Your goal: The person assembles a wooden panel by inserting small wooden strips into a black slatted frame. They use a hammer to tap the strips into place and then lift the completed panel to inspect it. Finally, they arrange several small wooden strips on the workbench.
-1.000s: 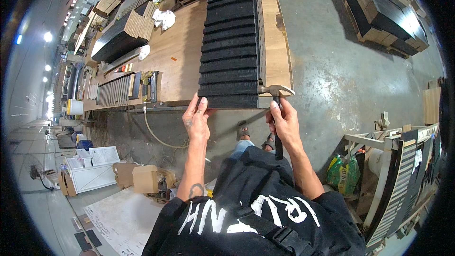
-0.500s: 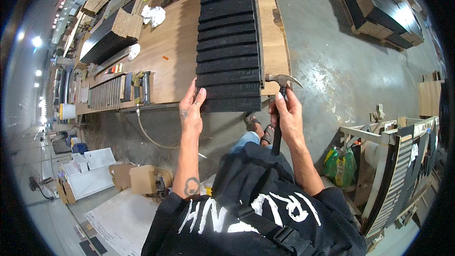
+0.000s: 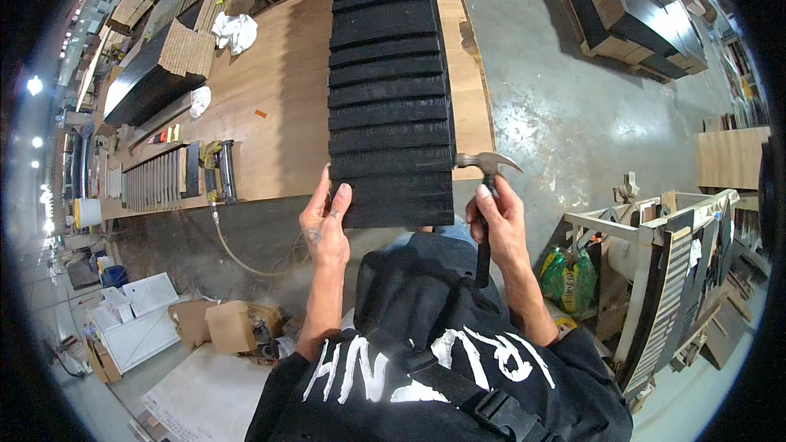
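A long black slatted panel (image 3: 389, 115) lies lengthwise on the wooden workbench (image 3: 286, 115), its near end jutting past the bench edge toward me. My left hand (image 3: 326, 217) grips the panel's near left corner, thumb on top and fingers along the side. In my right hand (image 3: 498, 213) is a claw hammer (image 3: 483, 221), held upright just below its head with the handle hanging down. The hammer's face is at the panel's right edge, touching it or very close; I cannot tell which.
On the bench's left lie a nail gun (image 3: 219, 172) with an air hose, a row of grey strips (image 3: 155, 180), a black-faced board stack (image 3: 160, 74) and white cloths (image 3: 235, 33). At right stand a white rack (image 3: 630, 233), a green bag (image 3: 569, 278) and stacked boards (image 3: 630, 16).
The panel's near end has come closer to me, over the bench edge. My left hand has moved back with it, and the hammer sits slightly lower beside its right edge.
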The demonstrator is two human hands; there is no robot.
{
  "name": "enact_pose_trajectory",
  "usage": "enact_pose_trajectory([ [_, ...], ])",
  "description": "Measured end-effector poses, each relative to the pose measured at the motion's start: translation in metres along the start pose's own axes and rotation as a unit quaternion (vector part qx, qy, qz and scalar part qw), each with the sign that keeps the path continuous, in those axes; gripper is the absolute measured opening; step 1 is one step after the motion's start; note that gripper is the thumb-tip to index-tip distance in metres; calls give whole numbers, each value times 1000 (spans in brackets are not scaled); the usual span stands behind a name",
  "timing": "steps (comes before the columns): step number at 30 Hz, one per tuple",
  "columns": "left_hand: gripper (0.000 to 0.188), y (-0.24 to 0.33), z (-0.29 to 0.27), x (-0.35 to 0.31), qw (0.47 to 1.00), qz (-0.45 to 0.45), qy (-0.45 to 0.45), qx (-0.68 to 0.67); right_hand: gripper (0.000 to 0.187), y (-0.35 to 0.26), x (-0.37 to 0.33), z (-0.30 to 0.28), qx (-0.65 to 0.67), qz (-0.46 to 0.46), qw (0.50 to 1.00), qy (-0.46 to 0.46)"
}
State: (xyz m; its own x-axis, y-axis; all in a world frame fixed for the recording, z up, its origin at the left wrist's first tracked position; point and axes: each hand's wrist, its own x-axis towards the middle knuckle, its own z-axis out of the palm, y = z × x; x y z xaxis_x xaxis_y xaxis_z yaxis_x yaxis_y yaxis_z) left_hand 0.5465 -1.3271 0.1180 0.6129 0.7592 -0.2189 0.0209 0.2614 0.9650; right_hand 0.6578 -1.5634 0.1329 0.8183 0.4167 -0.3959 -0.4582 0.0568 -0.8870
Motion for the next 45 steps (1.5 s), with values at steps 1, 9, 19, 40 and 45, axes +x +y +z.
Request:
enact_pose_trajectory([
  [1,60,-2,-1,1,1000,8,-4,2,29,2,-1,0,18,-2,1000,9],
  [9,61,14,-6,29,994,-22,-65,90,22,-15,16,8,44,-1,999,19],
  [19,59,16,4,39,993,-27,-28,113,48,-43,29,16,4,102,989,-106],
  [40,49,26,8,34,993,-15,-7,118,27,-32,31,15,-32,82,996,19],
  [45,56,26,4,54,986,1,-26,165,28,-21,-5,9,33,64,997,14],
])
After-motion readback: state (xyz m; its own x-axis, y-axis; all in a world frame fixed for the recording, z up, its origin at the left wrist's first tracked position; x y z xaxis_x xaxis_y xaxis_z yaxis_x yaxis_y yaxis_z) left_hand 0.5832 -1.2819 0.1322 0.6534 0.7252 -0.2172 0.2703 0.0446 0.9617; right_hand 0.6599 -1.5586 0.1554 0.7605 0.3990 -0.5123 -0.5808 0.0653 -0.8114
